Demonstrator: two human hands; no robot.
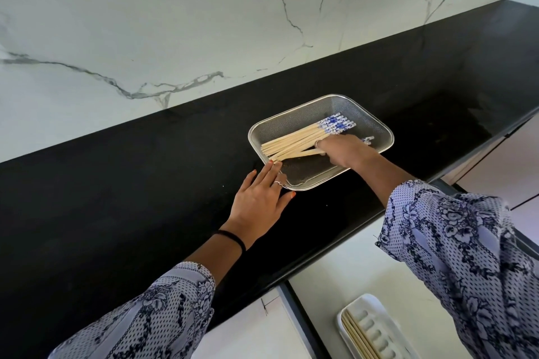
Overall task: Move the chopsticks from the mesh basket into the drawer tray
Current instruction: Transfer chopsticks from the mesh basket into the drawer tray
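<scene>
The right hand [341, 151] reached down into the mesh basket [376, 131], its fingers curled round a few of the chopsticks [294, 141] near their middles, a ring on one finger. The left hand [259, 198] lay flat with fingers straight and relaxed, its fingertips touching the basket's near-left rim and the pale tips of the chopsticks there; it held nothing. It wore a thin ring, orange polish on the nails, and a black band [233, 239] round the wrist. Both arms came out of loose sleeves [455, 245] of pale fabric printed with dark dots and flowers. The basket was a shallow rectangular tray of fine metal mesh with rounded corners and a bright rim. In it the chopsticks lay bunched, slanting from the near left to the far right: smooth light wood with blue-and-white patterned ends pointing away. One or two more patterned ends showed just past the right hand, which hid the rest of them. The basket sat on a matte black countertop [116, 198] backed by a glossy white marble wall [175, 23] with grey veins. Below the counter edge, at the lower right, a white ribbed drawer tray [376, 326] already held several plain wooden chopsticks along its left side, partly cut off by the frame.
</scene>
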